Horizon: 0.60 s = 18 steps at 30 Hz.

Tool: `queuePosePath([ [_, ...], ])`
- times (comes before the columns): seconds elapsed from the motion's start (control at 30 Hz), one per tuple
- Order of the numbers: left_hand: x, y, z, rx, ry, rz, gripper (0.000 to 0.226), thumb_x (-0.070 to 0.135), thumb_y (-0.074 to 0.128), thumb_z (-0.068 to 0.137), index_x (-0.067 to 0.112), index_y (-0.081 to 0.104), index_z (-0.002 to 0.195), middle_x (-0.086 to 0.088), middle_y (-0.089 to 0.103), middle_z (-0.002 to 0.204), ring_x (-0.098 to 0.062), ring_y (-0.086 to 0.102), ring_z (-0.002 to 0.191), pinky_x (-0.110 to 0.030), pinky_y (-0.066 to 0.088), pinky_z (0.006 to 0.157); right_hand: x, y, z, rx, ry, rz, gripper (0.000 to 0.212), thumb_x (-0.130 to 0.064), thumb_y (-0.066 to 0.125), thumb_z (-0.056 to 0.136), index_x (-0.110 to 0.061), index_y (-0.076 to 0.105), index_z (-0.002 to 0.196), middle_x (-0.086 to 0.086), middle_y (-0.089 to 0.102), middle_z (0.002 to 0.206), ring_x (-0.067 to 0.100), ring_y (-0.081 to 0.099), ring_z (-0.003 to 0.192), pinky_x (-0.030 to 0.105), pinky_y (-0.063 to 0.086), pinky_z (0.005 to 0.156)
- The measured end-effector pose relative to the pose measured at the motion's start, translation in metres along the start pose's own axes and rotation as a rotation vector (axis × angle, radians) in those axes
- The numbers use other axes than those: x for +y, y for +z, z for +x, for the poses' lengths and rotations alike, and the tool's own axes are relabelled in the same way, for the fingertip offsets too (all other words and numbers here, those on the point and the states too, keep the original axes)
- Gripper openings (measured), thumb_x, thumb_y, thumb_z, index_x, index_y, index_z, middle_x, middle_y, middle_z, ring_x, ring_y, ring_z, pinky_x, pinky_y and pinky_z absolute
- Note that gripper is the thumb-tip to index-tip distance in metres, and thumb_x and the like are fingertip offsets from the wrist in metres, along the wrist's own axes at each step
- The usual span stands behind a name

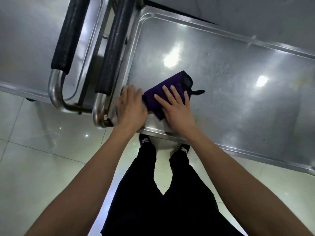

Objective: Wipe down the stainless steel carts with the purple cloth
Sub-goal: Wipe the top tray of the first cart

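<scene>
Purple folded cloth (167, 92): on stainless steel cart top (230, 86), under flat right hand (175, 108); flat left hand (131, 108) touching its edge.

Folded purple cloth (167, 93) flat on steel cart top (230, 79), near its corner.

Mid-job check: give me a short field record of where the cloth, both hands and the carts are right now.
cloth: purple cloth, folded, flat on near cart top
right hand: fingers straight, pressing on cloth
left hand: flat at cloth's left edge, blurred
second cart: to the left, handles side by side
floor: pale tiles
</scene>
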<state>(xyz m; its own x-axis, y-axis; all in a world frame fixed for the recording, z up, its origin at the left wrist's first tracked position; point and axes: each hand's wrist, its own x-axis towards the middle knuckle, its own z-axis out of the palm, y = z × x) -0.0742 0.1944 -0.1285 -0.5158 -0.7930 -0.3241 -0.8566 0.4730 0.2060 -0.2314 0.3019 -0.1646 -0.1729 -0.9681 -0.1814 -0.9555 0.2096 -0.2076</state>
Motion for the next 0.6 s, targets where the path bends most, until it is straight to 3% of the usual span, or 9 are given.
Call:
queuePosePath([
  [0.23, 0.092, 0.009, -0.003, -0.038, 0.134, 0.003, 0.065, 0.018, 0.055, 0.087, 0.013, 0.035, 0.149, -0.009, 0.031, 0.159, -0.028, 0.022, 0.149, -0.051, 0.029, 0.116, 0.071, -0.007, -0.051, 0.014, 0.115, 0.02, 0.057, -0.035, 0.041, 0.102, -0.045, 0.023, 0.154, -0.003, 0.015, 0.167, 0.022, 0.006, 0.155, 0.058, 0.007, 0.122],
  [0.6, 0.233, 0.036, -0.004, -0.111, 0.289, 0.066, 0.044, 0.023, 0.047, 0.095, 0.015, 0.049, 0.138, -0.008, 0.043, 0.147, -0.031, 0.035, 0.139, -0.054, 0.032, 0.11, 0.187, -0.027, -0.146, -0.005, 0.314, 0.105, 0.053, -0.035, 0.035, 0.105, -0.045, 0.021, 0.155, -0.005, 0.008, 0.168, 0.02, -0.001, 0.155, 0.056, 0.001, 0.123],
])
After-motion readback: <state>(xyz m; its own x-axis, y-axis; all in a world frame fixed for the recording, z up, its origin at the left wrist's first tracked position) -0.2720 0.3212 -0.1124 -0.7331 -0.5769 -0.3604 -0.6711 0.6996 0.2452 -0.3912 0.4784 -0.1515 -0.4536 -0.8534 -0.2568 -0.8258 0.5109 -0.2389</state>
